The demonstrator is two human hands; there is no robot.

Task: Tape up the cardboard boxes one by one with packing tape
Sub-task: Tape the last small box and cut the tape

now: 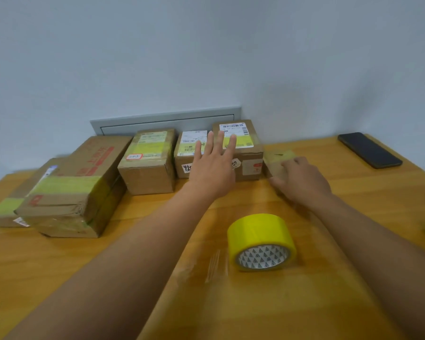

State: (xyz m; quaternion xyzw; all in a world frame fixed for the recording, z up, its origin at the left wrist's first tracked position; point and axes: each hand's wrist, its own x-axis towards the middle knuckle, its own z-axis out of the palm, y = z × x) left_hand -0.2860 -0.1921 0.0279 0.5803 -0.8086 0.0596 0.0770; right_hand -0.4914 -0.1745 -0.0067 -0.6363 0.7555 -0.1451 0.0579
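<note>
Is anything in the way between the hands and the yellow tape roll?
No. The yellow packing tape roll stands on the bare wooden table between the forearms, nearer the camera than both hands. The left hand and right hand reach toward the boxes, and nothing visible blocks the way back.

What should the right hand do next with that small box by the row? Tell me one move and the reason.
Probably draw the small box toward the tape roll. The right hand is on it, though blur hides the fingers' grip. It lies at the right end of the row, beside the labelled box that already carries yellow tape, and the roll stands unheld on the table, nearer the person.
</note>
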